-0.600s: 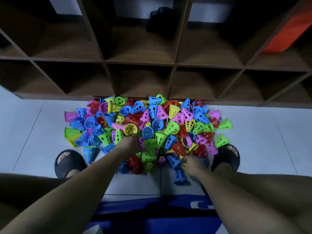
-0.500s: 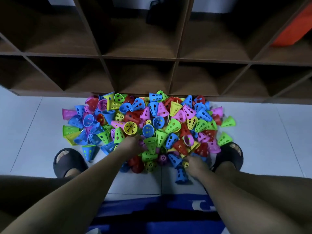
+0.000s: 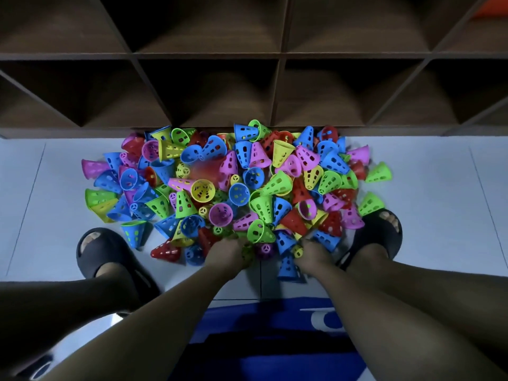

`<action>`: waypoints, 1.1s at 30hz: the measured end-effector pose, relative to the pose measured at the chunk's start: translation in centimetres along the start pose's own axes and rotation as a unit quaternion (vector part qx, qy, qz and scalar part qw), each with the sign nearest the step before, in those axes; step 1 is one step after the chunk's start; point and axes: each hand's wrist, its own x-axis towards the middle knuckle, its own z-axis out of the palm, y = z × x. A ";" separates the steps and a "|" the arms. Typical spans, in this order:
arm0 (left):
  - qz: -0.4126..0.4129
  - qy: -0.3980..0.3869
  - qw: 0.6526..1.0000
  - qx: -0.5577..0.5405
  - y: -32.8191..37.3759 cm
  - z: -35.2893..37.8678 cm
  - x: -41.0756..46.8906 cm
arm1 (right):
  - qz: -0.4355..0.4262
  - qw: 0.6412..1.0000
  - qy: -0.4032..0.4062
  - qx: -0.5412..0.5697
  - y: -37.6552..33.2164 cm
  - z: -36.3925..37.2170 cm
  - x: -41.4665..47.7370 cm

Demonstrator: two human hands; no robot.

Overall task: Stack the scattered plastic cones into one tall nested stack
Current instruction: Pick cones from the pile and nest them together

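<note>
Here, left hand point(image 3: 228, 255), right hand point(image 3: 313, 254), both palm-down among cones point(image 3: 261, 207) — cannot tell either grip

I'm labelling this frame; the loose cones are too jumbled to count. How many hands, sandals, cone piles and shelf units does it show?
Hands: 2, the left hand and the right hand
Black sandals: 2, the left sandal and the right sandal
Piles: 1, the cone pile
Shelving: 1, the shelf unit
Total: 6

2 black open-toed slides point(image 3: 102, 253)
</note>
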 end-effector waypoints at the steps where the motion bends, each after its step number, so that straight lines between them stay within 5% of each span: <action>1: 0.001 -0.007 1.000 0.005 0.1 0.5 0.0 | 0.006 1.000 -0.010 0.027 0.0 -0.2 -0.2; 10: 0.004 -0.009 0.999 0.033 1.0 1.7 -0.5 | -0.033 0.991 -0.116 0.061 -1.2 -3.1 -2.4; 16: -0.050 -0.026 0.986 -0.157 0.5 -4.0 -1.0 | -0.084 0.989 -0.073 0.093 -4.9 -6.7 -4.7; 20: -0.068 0.038 0.965 -0.251 -0.4 -7.8 -2.4 | -0.108 0.987 -0.049 0.109 -6.9 -7.3 -6.4; 27: -0.070 0.049 0.854 -0.513 -1.1 -8.9 -4.5 | -0.107 0.921 -0.121 0.355 -9.7 -7.4 -9.3; 33: -0.106 0.007 0.703 -0.703 1.0 -9.8 -5.1 | -0.091 0.891 -0.128 0.425 -10.9 -7.8 -9.7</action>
